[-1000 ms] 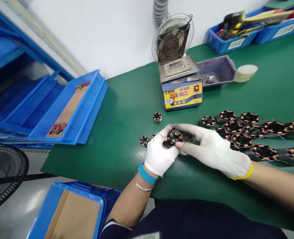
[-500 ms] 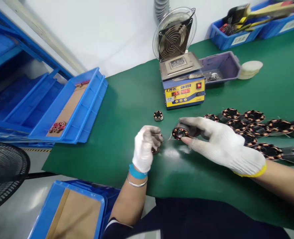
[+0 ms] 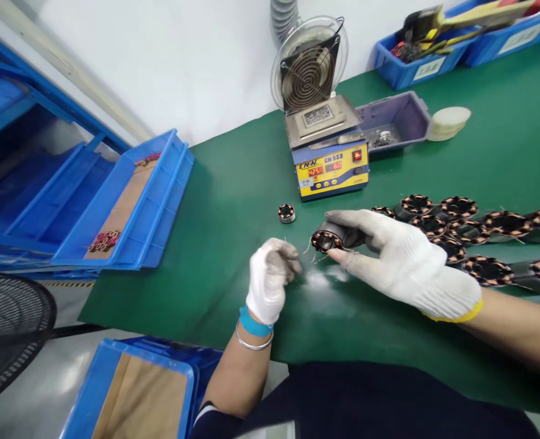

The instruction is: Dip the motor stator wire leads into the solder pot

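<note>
Copper-wound stator (image 3: 325, 241) sits pinched between thumb and fingers of the gloved right hand (image 3: 402, 265), lifted just over the green mat (image 3: 233, 201), while the left hand (image 3: 270, 277) is curled shut beside it, whether on anything I cannot tell. Judging by the loose wire ends, lead handling is underway and needs fine fingertip control. Beyond lie a lone small stator (image 3: 286, 213), a crowded row of stators (image 3: 462, 228) close by the right wrist, and the solder pot (image 3: 328, 155).
</note>
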Demonstrator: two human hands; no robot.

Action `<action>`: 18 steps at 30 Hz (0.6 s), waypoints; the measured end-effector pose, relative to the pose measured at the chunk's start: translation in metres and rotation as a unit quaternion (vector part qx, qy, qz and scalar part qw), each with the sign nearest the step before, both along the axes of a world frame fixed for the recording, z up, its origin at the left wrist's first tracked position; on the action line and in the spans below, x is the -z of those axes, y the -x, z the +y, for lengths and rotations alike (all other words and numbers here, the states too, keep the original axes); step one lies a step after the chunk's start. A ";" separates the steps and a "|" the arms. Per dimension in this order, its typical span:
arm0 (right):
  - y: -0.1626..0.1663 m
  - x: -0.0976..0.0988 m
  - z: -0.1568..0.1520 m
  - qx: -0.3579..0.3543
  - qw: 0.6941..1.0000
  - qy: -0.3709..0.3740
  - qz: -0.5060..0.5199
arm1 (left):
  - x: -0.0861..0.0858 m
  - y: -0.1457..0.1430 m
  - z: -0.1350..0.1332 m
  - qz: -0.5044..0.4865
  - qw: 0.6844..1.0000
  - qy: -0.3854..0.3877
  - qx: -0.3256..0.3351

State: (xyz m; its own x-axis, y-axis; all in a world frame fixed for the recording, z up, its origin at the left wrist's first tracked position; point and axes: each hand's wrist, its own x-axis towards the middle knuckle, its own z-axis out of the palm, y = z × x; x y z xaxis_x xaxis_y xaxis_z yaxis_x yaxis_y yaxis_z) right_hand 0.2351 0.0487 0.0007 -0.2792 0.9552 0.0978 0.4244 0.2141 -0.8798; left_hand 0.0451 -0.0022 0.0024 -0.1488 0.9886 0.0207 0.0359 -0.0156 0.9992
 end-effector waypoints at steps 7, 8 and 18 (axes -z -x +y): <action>-0.006 -0.013 0.008 0.021 1.000 -0.002 -0.009 | 0.003 -0.016 -0.001 0.004 0.999 0.009 -0.030; -0.008 -0.022 0.018 0.035 0.999 -0.014 -0.025 | 0.003 -0.016 -0.002 -0.008 0.999 0.000 -0.046; 0.004 -0.126 0.199 0.140 0.882 -0.177 -0.414 | 0.019 -0.042 -0.007 0.162 0.982 -0.098 -0.002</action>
